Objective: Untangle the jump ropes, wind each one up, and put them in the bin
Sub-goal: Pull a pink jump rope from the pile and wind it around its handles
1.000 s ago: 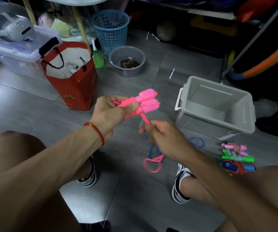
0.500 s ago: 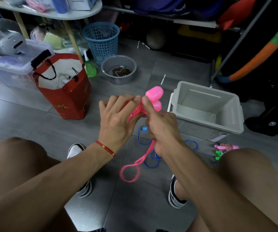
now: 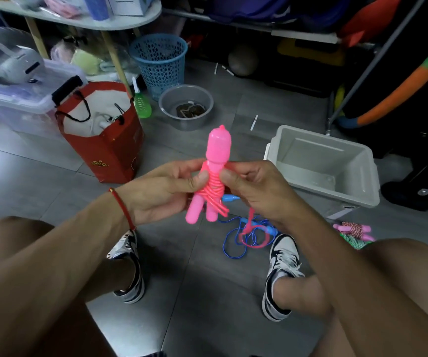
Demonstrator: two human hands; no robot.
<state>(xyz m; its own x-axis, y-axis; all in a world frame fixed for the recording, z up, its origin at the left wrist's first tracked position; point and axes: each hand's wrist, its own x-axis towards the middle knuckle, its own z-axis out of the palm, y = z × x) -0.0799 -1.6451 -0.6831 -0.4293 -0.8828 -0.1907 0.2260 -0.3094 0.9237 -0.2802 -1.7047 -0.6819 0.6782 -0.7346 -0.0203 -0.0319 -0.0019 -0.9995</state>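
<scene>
The right knee hides most of the green wound jump rope (image 3: 354, 244). Contents of the grey round plastic bowl (image 3: 186, 106) are too dark to identify. The striped foam hoop (image 3: 398, 91) runs off the right edge.

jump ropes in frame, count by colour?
Pink, being wound in the left hand and right hand: 1 pink jump rope
Blue, loose on the floor: 1 blue jump rope
Pink-handled, wound: 1 bundle
Green, wound, mostly hidden by the knee: 1 green bundle
Total: 4 visible
</scene>
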